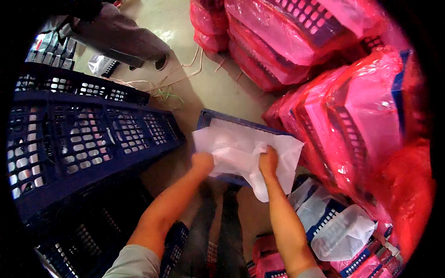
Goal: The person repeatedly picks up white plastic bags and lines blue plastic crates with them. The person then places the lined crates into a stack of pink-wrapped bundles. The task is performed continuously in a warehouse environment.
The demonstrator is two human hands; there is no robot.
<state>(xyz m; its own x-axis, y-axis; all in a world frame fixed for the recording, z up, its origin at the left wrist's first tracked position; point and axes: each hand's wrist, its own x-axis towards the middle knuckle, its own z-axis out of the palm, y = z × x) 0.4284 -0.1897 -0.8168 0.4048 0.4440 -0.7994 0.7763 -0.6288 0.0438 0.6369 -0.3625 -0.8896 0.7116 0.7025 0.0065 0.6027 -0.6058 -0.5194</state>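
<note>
Translucent white plastic sheet [243, 156], thin and creased, lies across the navy-blue rectangular plastic crate [232, 117], overlapping the right short edge and hanging past the near long edge. The right hand [268, 162] pinches a gathered fold of the sheet toward the crate's right end, thumb uppermost. The left hand [202, 162] is curled at the sheet's left margin, by the near-left corner; its fingertips are hidden, so whether this grip pinches the sheet or bears on the crate rim cannot be told.

Step in hand, as judged: arranging the sheet over the crate opening. Next move, as judged: maintain the right grip, keep the left margin controlled, and draw the loose fold level with the near edge without tearing the film.

Visibility limits: a pale pinkish shape shows under or within the sheet and cannot be identified. Most of the near and right crate edges is covered. The crate's support is not visible. At the upper left, a person's dark-trousered leg [125, 39] is cut off by the view's rim. Glare obscures the contents of the crate stack wrapped in pink-red film [343, 134].
</note>
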